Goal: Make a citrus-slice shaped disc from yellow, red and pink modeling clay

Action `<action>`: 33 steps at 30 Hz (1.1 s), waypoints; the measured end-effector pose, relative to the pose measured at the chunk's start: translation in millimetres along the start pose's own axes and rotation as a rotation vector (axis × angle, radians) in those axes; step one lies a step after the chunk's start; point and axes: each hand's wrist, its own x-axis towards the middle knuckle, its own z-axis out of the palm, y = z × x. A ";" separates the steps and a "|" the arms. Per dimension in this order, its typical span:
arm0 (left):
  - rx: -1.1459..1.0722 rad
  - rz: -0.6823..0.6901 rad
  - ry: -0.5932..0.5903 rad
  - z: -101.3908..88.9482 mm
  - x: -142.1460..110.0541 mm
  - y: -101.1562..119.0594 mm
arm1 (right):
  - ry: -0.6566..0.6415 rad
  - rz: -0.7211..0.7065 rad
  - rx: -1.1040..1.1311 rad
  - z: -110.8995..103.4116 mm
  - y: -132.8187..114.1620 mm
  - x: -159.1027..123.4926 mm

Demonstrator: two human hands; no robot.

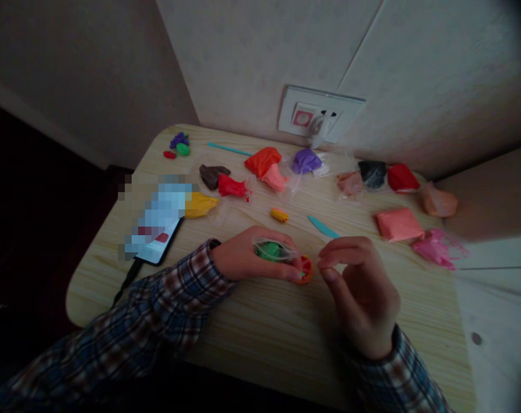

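Observation:
My left hand [251, 252] is closed round a clear bag of green modelling clay [267, 250]. Its thumb and fingertips also pinch a small round orange-and-red clay piece [306, 268], with a speck of green on its face. To the right of that piece is my right hand [363, 292], thumb and forefinger brought together; anything between them is too small to make out. Just beyond the hands lie a small yellow-orange clay piece [279, 215] and a teal plastic modelling knife [322, 226].
A phone [155, 246] with a cable lies on the table's left. Bags of clay, including yellow [200, 205], orange [263, 162], purple [306, 161] and salmon [398, 223], spread across the back and right. Small clay grapes [179, 140] sit far left. A wall socket [320, 115] is behind.

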 end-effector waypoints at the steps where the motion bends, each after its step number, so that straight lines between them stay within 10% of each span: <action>1: 0.005 0.008 0.003 -0.4 0.0 -0.1 | 0.025 0.064 0.071 0.0 1.4 0.4; 17: 0.095 0.020 0.067 -4.2 -0.5 2.6 | 0.144 0.526 0.738 -0.1 14.0 4.3; 33: 0.135 0.055 0.163 -9.7 -0.2 6.3 | 0.078 0.487 0.555 -6.0 15.1 0.8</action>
